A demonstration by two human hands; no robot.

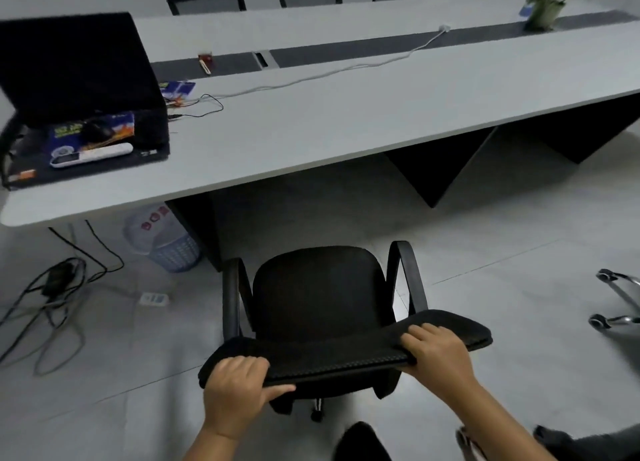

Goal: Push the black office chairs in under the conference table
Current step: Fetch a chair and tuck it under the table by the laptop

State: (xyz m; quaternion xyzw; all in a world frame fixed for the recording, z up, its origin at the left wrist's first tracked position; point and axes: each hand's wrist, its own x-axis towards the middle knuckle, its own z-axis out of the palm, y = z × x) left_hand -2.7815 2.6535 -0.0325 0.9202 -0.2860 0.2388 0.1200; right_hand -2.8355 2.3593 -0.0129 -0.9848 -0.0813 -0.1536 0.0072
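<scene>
- The conference table (346, 121) is the biggest thing I see. It is long and grey, and it runs across the top of my view.
- The black office chair (318, 297) sits on the floor in front of me. It faces the table but is not under it yet; there is bare floor between them.
- Four more chair backs (206, 2) show at the far side of the table.
- A black box (79, 79) sits open on the left end of the table.
- A waste basket (169, 245) stands under the table, to the left of the gap I am aiming for.
- My left hand (235, 391) grips the top of the chair back, fingers curled over it and thumb under.
- My right hand (438, 351) holds the same edge farther right, fingers curled over the top.
- Cables (59, 287) lie loose on the floor to the left.
- I think the chair could roll crooked and hit the dark table leg (197, 225) or the basket if I push harder with one hand.
- The arm rests (407, 273) might bump the table edge if they are too tall.
</scene>
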